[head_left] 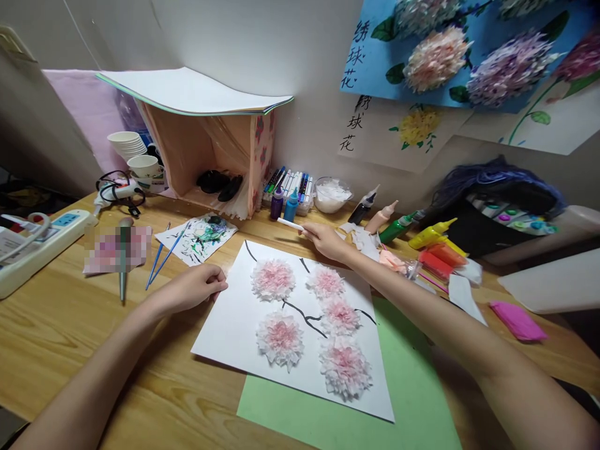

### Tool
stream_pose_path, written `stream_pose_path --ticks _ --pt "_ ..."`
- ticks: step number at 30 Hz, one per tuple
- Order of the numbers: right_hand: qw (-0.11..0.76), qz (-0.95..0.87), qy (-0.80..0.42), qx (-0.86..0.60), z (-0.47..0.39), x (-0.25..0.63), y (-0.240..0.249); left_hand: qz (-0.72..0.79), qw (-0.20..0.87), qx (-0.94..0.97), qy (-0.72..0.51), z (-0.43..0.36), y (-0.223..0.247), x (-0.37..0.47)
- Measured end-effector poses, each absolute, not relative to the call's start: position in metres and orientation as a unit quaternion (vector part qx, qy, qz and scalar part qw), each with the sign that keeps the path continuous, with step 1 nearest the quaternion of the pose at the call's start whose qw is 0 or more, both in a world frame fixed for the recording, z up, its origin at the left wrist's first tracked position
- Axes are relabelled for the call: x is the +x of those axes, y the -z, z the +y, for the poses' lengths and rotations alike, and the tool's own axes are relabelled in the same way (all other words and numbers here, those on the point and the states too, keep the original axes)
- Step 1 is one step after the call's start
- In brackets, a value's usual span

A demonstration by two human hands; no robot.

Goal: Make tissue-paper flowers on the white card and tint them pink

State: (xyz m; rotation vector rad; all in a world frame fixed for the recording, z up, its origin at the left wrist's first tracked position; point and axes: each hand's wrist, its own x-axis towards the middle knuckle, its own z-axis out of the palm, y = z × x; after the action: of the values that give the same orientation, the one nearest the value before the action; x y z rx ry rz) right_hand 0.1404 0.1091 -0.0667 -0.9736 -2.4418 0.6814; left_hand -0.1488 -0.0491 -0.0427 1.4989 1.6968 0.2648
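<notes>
A white sheet [225,325] bears several pink-and-white tissue flowers [280,339] and dark branch lines. It lies partly over a green sheet [412,375]. My left hand [205,286] pinches the left edge of the white sheet, fingers bent. Above the sheet's far edge, my right hand [323,240] holds a slim white pen [290,224] that points left, near the purple and blue paint bottles. The fingers wrap round the pen's right end.
Paintbrushes [162,259] and a paint-smeared paper [206,237] lie at left, near a power strip [56,240]. Markers [293,184], a bowl [331,194] and paint bottles [396,228] line the back. A pink packet [518,320] lies at right.
</notes>
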Motion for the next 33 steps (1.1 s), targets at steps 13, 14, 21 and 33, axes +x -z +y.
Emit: stream_pose_path --ticks 13,14,21,33 --pt "0.229 -0.873 -0.277 -0.33 0.122 0.141 0.071 0.676 0.4 0.612 -0.094 -0.048 0.042 -0.149" --pt "0.221 -0.88 -0.269 -0.324 0.121 0.141 0.07 0.675 0.4 0.614 -0.093 -0.048 0.043 -0.149" --pt "0.216 -0.877 -0.271 -0.334 0.12 0.141 0.075 0.668 0.408 0.615 -0.098 -0.048 0.04 -0.148" --pt "0.379 -0.784 -0.378 -0.314 0.107 0.141 0.056 0.665 0.405 0.621 -0.088 -0.049 0.043 -0.151"
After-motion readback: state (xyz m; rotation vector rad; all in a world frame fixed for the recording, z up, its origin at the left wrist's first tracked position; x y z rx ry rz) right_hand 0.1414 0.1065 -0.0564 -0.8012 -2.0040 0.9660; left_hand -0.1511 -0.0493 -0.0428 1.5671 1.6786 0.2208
